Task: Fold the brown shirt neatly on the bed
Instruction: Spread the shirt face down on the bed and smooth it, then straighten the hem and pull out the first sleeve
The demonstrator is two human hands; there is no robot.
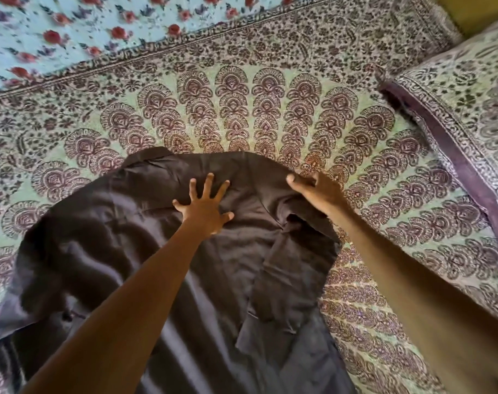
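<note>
The brown shirt (122, 240) lies spread across the bed's patterned cover (242, 109), wrinkled, reaching from the middle of the view down to the near edge. One sleeve is folded in over the body on the right side. My left hand (205, 206) presses flat on the shirt's upper part with its fingers spread. My right hand (313, 189) is at the shirt's far right edge, its thumb and curled fingers pinching the cloth there.
A pillow (463, 115) in matching print with a purple border lies at the right. A light blue sheet with red flowers (71, 32) covers the far left. Bare patterned cover surrounds the shirt on the far side and right.
</note>
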